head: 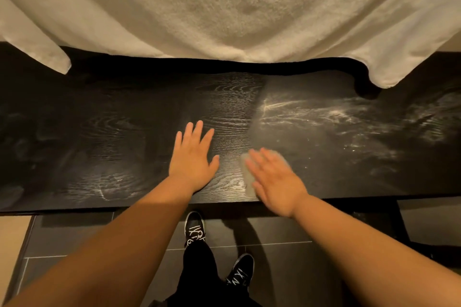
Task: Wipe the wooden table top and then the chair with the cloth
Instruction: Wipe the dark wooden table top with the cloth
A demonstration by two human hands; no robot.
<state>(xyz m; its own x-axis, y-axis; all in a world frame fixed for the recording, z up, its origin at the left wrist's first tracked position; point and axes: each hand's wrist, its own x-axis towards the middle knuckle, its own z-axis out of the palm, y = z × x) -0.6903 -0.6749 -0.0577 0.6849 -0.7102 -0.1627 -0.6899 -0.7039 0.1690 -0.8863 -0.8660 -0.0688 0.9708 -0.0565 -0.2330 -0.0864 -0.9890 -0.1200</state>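
Your left grip (192,159) lies flat, fingers spread, likely bracing you on the worktop (112,132). Your right grip (277,182), blurred, presses the cloth (247,174) down under straight fingers; dust (336,117) to its right probably comes next.

On the desk (112,132), near the middle of its front edge, the left hand (192,159) lay flat, the right hand (274,179) just to its right rested on the cloth (247,174) at that edge, a towel (224,7) hung over the far edge behind them, and two shoes (194,228) stood on the floor (74,237) before the desk.
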